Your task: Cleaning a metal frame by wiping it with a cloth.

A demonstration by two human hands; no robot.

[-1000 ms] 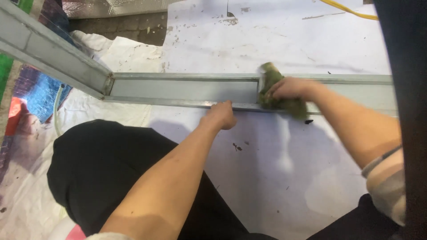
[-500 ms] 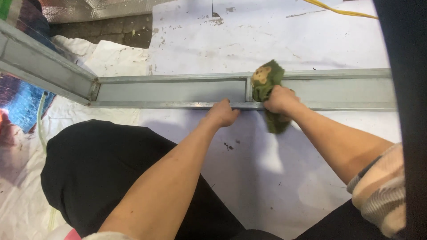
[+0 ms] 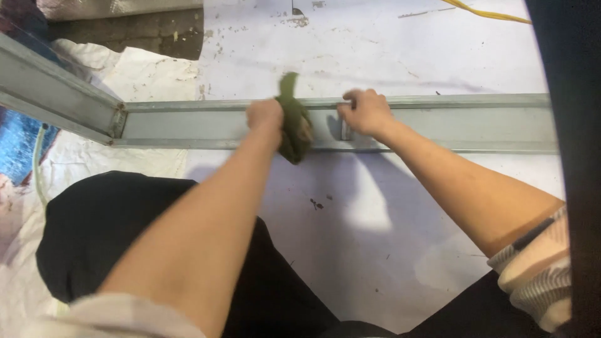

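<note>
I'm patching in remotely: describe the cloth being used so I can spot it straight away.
Find the long grey metal channel lying across the white floor sheet. Near its middle, the left hand grips a crumpled cloth draped over the channel's near edge. It is the only dark olive-green, soft thing there; the right hand beside it is bare.

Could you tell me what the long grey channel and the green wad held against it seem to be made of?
The long grey channel looks like metal, probably aluminium or galvanised steel: a flat, dull silvery surface with straight folded edges and a squared joint at its left end. The green wad in the left hand looks like soft woven cloth: it is crumpled, limp and matte. The right hand rests on the channel.
</note>
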